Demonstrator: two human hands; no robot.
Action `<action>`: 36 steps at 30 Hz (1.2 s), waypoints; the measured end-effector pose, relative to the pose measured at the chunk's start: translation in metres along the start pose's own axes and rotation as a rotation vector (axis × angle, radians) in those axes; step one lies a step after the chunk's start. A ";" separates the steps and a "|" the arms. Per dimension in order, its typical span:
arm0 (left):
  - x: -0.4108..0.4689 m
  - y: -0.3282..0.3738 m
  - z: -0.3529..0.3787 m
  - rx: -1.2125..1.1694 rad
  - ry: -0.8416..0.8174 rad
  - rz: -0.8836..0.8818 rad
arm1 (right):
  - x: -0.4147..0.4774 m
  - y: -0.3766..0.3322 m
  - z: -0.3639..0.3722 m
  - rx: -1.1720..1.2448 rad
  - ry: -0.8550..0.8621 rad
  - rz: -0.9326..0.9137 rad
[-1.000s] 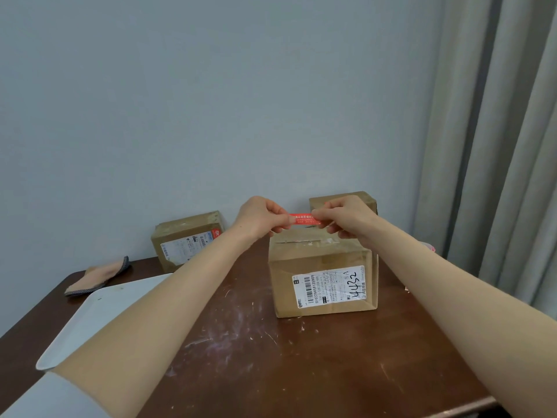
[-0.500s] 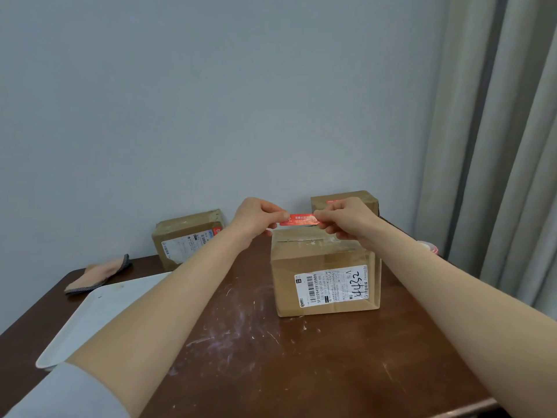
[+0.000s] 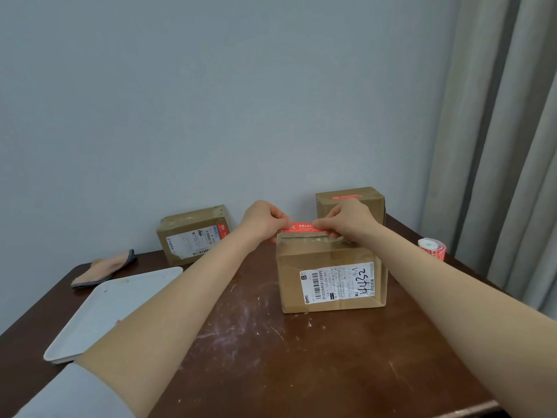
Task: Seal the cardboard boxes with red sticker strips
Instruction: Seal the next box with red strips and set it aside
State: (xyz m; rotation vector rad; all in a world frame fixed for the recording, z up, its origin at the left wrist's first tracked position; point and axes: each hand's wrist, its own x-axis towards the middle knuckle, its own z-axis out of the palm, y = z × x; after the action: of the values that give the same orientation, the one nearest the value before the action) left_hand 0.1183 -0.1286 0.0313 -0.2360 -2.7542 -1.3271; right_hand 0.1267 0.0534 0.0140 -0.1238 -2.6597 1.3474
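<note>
A red sticker strip (image 3: 301, 226) is stretched flat between my two hands, just above the top of the near cardboard box (image 3: 331, 282), which carries a white shipping label. My left hand (image 3: 263, 220) pinches the strip's left end and my right hand (image 3: 346, 220) pinches its right end. Whether the strip touches the box top I cannot tell. Behind it stands a second box (image 3: 351, 200) with a red strip on its top. A third box (image 3: 193, 235) with a red strip on its right edge sits at the back left.
A roll of red stickers (image 3: 432, 248) stands at the table's right edge near the grey curtain. A white tray (image 3: 99, 315) lies at the left, with a folded cloth (image 3: 104, 268) behind it. The brown table (image 3: 271, 357) has white scuff marks.
Both hands have lowered the red strip from a little above the near box down to its top edge. The boxes have not moved.
</note>
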 end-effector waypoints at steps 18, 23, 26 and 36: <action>0.010 -0.008 0.010 0.135 0.063 -0.013 | 0.008 -0.003 0.013 -0.290 0.013 0.017; 0.009 -0.007 0.011 0.203 0.035 -0.034 | 0.007 -0.004 0.014 -0.309 -0.001 0.030; 0.009 -0.007 0.012 0.241 0.039 -0.026 | 0.007 -0.004 0.014 -0.320 -0.011 0.035; 0.010 -0.004 0.016 0.355 0.051 -0.007 | 0.003 -0.008 0.015 -0.359 -0.011 0.076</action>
State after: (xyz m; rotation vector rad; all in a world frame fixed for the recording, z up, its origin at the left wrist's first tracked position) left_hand 0.1081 -0.1178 0.0198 -0.1659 -2.8819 -0.8092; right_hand 0.1211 0.0367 0.0121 -0.2620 -2.9046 0.8761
